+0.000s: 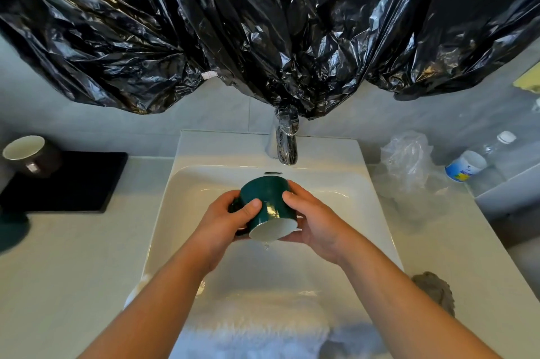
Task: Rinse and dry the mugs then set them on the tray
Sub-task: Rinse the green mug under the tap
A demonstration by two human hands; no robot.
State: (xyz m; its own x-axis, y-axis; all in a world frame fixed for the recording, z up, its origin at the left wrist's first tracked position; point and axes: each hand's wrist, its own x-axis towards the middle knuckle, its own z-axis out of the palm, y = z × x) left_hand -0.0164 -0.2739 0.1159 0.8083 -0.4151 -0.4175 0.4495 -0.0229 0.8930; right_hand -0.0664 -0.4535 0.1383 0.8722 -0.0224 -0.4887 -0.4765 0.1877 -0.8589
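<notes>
Black plastic sheeting hung above the white sink. Over its basin the left hand and right hand curled round the green mug, tipped and dripping. Wet glazed ceramic looked slippery and breakable, best held by its body.

- Bright, even, cool light fills the scene; white highlights glint all over the crinkled black plastic sheet.
- The sink gleams, with thin streaks of glare along its far wall.
- Wide-angle bending curves the countertop edges.
- The white towel at the near edge is blurred, as is the brown mug at the left edge.
</notes>
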